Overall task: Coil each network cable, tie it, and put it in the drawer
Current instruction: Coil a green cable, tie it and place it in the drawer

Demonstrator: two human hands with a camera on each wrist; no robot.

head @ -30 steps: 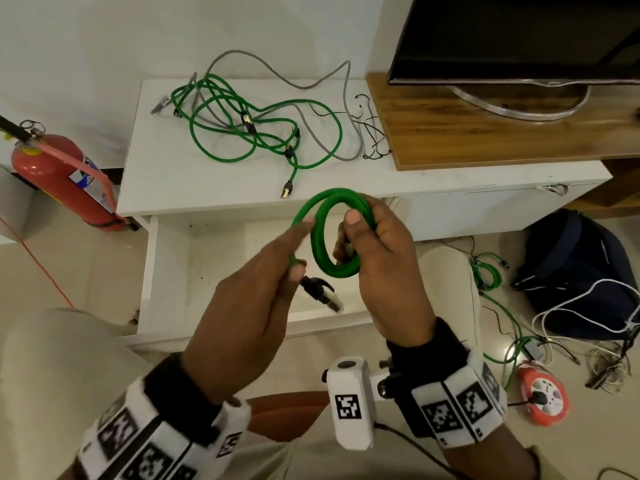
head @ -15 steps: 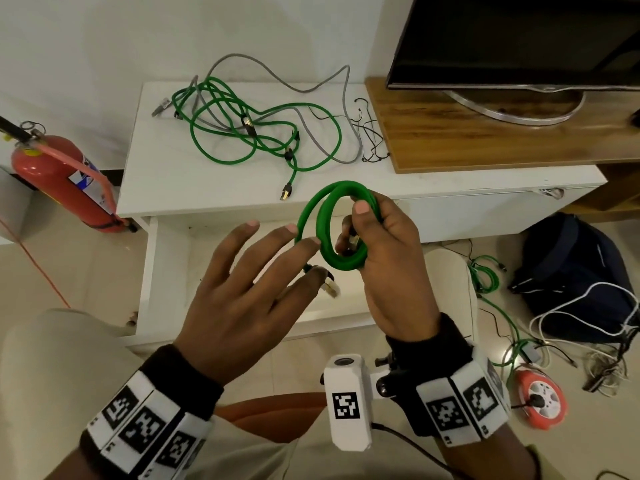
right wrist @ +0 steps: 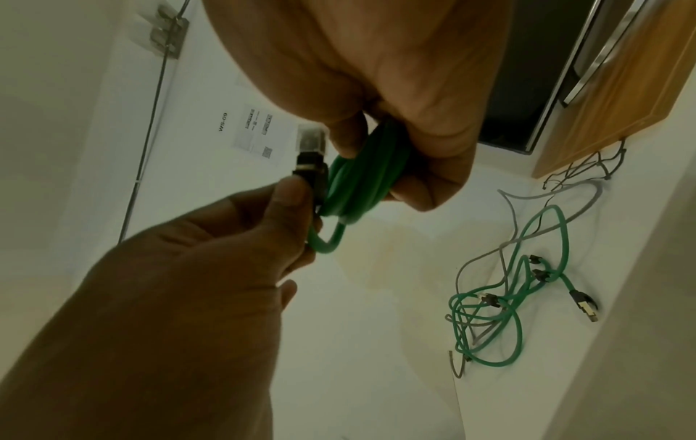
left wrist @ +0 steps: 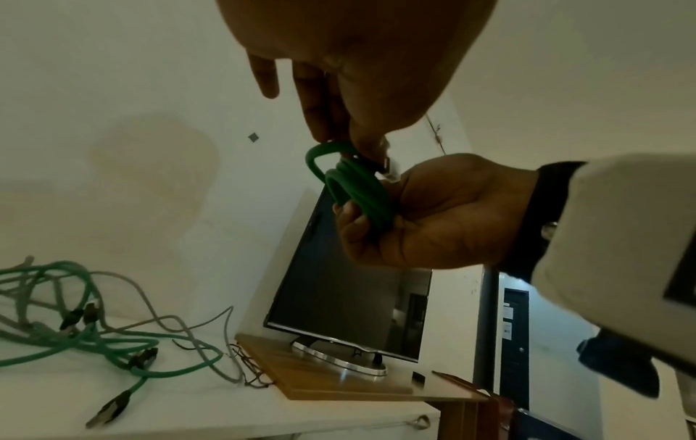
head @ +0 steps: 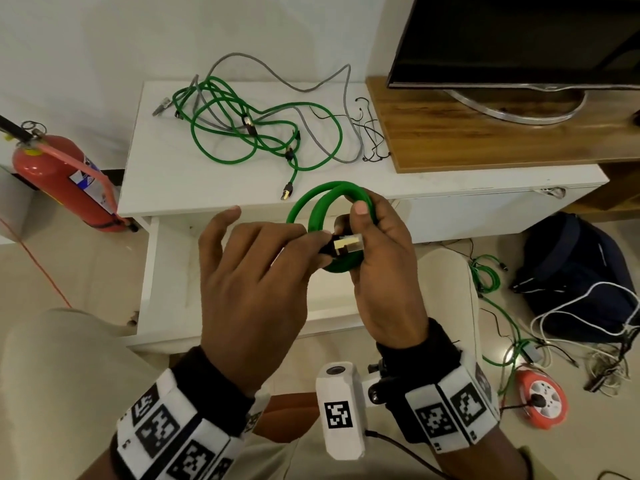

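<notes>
My right hand (head: 375, 251) grips a small coil of green network cable (head: 320, 207) upright above the open white drawer (head: 166, 271). The left hand (head: 263, 258) pinches the cable's plug end (head: 346, 244) between thumb and forefinger against the coil, its other fingers spread. In the right wrist view the plug (right wrist: 310, 151) points up beside the coil (right wrist: 357, 178), with a short loop of cable hanging below. In the left wrist view the coil (left wrist: 357, 190) sits in the right hand's fist. A tangle of green and grey cables (head: 249, 129) lies on the white cabinet top (head: 166, 188).
A TV (head: 519, 39) stands on a wooden board (head: 485, 140) at the right of the cabinet. A red fire extinguisher (head: 65, 181) lies on the floor at left. A dark bag (head: 581, 271), loose wires and an orange reel (head: 540, 400) lie on the floor at right.
The left hand let go of the plug end, opened, then took the plug again and brought it up through the coil. The right hand has kept hold of the coil.
</notes>
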